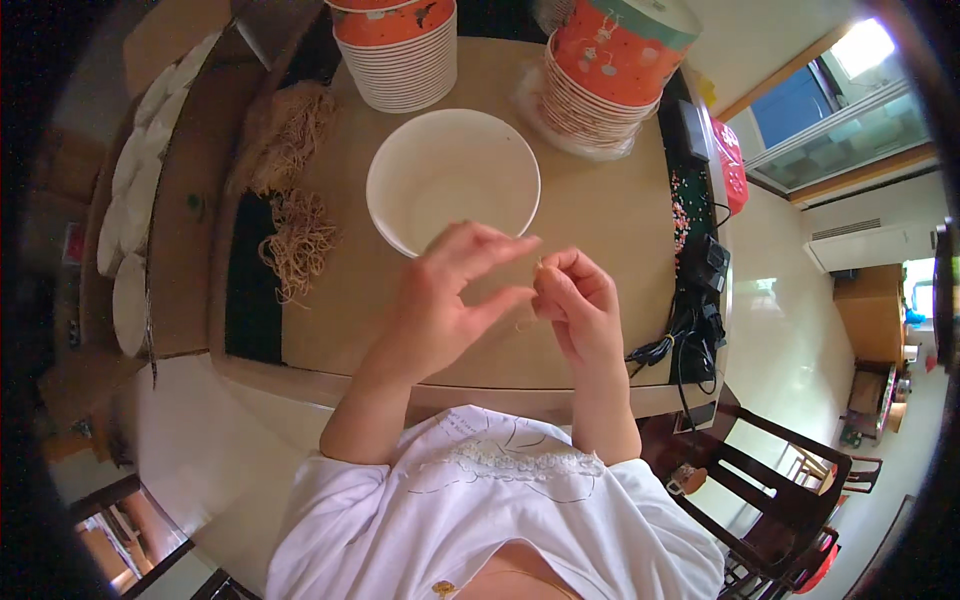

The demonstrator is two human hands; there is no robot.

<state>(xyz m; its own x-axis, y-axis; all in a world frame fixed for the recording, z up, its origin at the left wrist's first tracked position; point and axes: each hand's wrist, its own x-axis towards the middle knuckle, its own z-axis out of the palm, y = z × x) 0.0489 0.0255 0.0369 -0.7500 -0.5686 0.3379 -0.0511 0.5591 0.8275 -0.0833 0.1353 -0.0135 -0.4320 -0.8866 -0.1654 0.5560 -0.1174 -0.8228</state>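
Leftmost, a row of white lids (130,200) lies along a brown cardboard sheet (185,240) at the counter's left side. Just right of it, two tangles of tan rubber bands sit on the wooden counter (600,215): a larger heap (290,135) farther away and a smaller one (298,245) nearer. At the far edge stands a stack of orange-and-white paper bowls (400,50), and a second such stack (605,75), partly in clear wrap, stands farther right.

Between the stacks and a little nearer sits a single empty white paper bowl (452,180), upright on the counter. The left hand (450,300) hovers over its near rim, fingers spread and loosely curved, with thumb and forefinger reaching toward the right hand. The right hand (580,300) is just beside it, fingers curled in, pinching a thin tan rubber band (532,300) at the fingertips. The band hangs between the two hands, above the counter just near of the bowl; whether the left fingers actually grip it is unclear.

Rightmost, black cables and a power adapter (700,290) lie at the counter's right edge, with a dark wooden chair (790,480) on the floor nearer.
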